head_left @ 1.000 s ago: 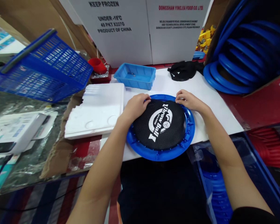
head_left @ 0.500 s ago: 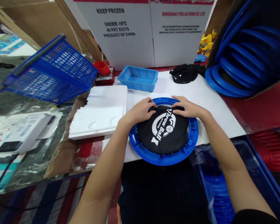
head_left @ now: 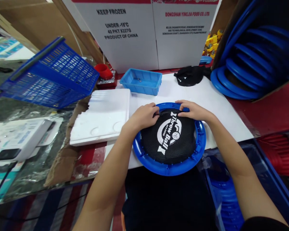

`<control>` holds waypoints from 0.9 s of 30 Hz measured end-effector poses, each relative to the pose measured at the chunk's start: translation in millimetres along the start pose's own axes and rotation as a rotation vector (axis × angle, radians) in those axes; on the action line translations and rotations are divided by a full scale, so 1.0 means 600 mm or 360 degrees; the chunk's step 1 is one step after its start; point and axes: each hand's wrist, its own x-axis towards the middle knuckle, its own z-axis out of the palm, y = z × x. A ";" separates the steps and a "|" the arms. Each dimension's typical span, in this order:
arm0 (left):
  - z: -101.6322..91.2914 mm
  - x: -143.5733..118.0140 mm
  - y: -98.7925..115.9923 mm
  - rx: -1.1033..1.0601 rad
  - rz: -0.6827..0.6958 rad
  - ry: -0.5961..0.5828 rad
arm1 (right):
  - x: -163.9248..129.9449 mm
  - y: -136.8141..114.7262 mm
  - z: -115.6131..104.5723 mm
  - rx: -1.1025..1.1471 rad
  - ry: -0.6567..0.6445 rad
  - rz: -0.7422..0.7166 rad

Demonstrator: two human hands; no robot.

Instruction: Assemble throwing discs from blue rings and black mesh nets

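A blue plastic ring [head_left: 167, 168] lies flat on a white sheet [head_left: 214, 96], with a black mesh net [head_left: 170, 136] printed "Throw Ball" stretched inside it. My left hand [head_left: 144, 116] presses on the net's far left edge with fingers curled. On the far edge of the net, where it meets the ring, my right hand [head_left: 192, 110] rests with its fingertips pinching the mesh. Both forearms reach in from the bottom of the view.
A small blue tray [head_left: 141, 81] and a white foam slab [head_left: 103, 114] lie beyond and left. A blue basket [head_left: 50, 75] tilts at the left. Black fabric [head_left: 189, 75] and stacked blue rings [head_left: 243, 77] sit at the right, white cartons [head_left: 144, 32] behind.
Both hands have moved closer together along the far rim of the ring, onto the net's edge. The ring has stayed in about the same spot.
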 end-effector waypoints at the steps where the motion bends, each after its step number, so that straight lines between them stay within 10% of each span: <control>1: -0.001 -0.001 0.004 0.0032 0.0004 -0.0017 | -0.002 0.001 -0.003 0.0056 -0.0007 0.0006; 27: 0.040 0.034 -0.049 -0.1016 -0.0272 0.0321 | 0.011 0.028 -0.006 0.0388 0.0153 0.0110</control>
